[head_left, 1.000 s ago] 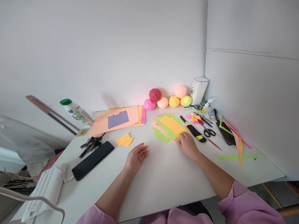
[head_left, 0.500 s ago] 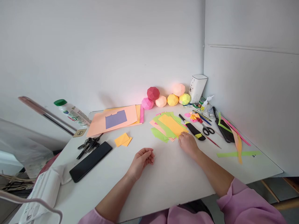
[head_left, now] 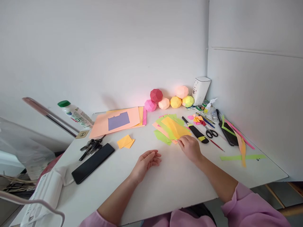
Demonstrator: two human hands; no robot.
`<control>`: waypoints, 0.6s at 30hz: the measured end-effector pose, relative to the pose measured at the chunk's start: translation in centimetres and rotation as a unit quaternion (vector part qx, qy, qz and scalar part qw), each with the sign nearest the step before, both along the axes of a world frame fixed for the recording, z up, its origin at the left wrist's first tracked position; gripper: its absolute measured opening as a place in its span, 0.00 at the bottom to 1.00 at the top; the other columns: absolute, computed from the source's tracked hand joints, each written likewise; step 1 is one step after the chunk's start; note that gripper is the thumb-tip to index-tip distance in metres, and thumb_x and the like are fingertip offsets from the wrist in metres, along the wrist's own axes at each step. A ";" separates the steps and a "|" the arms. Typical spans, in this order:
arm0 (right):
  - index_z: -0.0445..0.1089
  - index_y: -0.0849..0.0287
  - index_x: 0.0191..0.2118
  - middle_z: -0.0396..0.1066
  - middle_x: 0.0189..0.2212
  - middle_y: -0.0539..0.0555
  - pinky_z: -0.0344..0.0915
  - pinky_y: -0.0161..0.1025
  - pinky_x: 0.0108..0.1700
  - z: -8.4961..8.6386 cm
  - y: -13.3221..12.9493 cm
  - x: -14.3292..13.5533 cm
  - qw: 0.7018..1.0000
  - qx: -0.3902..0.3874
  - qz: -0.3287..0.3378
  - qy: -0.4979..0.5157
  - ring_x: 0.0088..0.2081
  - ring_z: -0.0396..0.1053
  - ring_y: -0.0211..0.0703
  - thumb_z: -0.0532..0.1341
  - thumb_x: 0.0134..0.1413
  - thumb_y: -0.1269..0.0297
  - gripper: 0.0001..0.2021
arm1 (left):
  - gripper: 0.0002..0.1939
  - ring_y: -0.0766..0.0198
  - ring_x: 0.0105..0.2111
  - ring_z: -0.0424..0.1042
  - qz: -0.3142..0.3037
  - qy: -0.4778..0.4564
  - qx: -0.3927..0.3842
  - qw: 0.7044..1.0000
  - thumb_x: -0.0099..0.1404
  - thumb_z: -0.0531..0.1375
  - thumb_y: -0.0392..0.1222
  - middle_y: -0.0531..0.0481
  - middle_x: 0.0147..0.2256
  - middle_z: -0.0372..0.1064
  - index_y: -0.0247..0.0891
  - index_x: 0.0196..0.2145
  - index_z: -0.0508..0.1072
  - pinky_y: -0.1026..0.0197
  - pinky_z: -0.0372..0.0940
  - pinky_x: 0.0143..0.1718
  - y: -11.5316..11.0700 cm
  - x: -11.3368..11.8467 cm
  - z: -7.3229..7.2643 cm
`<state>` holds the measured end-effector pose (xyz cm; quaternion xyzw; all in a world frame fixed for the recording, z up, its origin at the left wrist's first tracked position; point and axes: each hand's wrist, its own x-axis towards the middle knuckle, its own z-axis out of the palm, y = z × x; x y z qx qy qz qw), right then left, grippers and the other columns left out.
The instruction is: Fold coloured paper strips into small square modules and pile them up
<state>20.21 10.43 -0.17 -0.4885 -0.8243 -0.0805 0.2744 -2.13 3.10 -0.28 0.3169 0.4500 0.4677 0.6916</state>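
Observation:
My right hand (head_left: 191, 148) pinches the near edge of a yellow-orange paper piece (head_left: 175, 127). That sheet bends upward a little near the fingers and lies on top of a loose pile of green paper pieces (head_left: 161, 136), with some pink and peach pieces among them. My left hand (head_left: 146, 164) hovers over or rests on the table left of the pile, fingers loosely curled and apart, with nothing in it. Two small orange paper pieces (head_left: 124, 141) lie beyond it to the left. A cutter knife (head_left: 198, 133) is just right of the pile.
Faceted paper balls (head_left: 156, 95) stand along the wall. Scissors (head_left: 211, 133), pencils, a glue bottle (head_left: 208, 107) and paper strips (head_left: 233, 157) lie at the right. Leftward are stacked paper sheets (head_left: 99, 126), a phone (head_left: 93, 164), keys (head_left: 92, 146) and a bottle (head_left: 79, 116).
My right hand has shifted slightly left, and the yellow-orange paper's near edge now bends upward with it. The left hand has moved slightly right, its fingers a bit more extended.

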 end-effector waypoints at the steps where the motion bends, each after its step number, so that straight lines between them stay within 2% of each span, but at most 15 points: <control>1: 0.66 0.61 0.24 0.69 0.23 0.55 0.58 0.37 0.31 0.2 -0.5 -0.4 0.999 0.011 0.038 0.020 0.28 0.65 0.41 0.50 0.59 0.65 0.14 | 0.15 0.57 0.35 0.71 -0.002 -0.018 -0.002 1.000 0.58 0.59 0.45 0.39 0.40 0.71 0.33 0.40 0.71 0.55 0.64 0.38 0.0 0.1 0.0; 5: 0.64 0.60 0.25 0.69 0.24 0.54 0.60 0.37 0.33 0.6 -3.2 -2.2 0.975 0.005 0.221 0.040 0.29 0.65 0.39 0.52 0.58 0.66 0.12 | 0.19 0.52 0.46 0.68 -0.007 -0.103 -0.001 0.995 0.57 0.61 0.46 0.39 0.48 0.67 0.37 0.46 0.68 0.49 0.59 0.49 -0.4 0.6 0.1; 9: 0.63 0.60 0.23 0.67 0.21 0.51 0.60 0.36 0.31 0.1 -5.6 -3.7 0.928 0.007 0.372 0.004 0.29 0.65 0.38 0.53 0.58 0.63 0.13 | 0.19 0.50 0.52 0.62 -0.034 -0.111 -0.008 0.993 0.57 0.61 0.45 0.40 0.52 0.64 0.37 0.46 0.69 0.48 0.56 0.53 -0.8 0.8 0.7; 13: 0.64 0.59 0.23 0.67 0.20 0.50 0.59 0.35 0.28 -0.2 -6.7 -4.1 0.906 -0.011 0.422 -0.020 0.25 0.63 0.37 0.54 0.57 0.59 0.15 | 0.20 0.50 0.52 0.62 -0.022 -0.087 -0.016 0.996 0.55 0.62 0.41 0.40 0.50 0.66 0.36 0.47 0.69 0.50 0.55 0.54 -0.8 0.7 0.8; 18: 0.67 0.59 0.28 0.69 0.25 0.52 0.61 0.36 0.33 0.6 -6.4 -3.7 0.901 -0.037 0.430 -0.038 0.31 0.65 0.38 0.52 0.55 0.72 0.09 | 0.23 0.49 0.46 0.68 -0.002 -0.090 -0.035 0.995 0.58 0.58 0.45 0.36 0.42 0.72 0.33 0.50 0.67 0.48 0.58 0.51 -0.5 0.3 0.5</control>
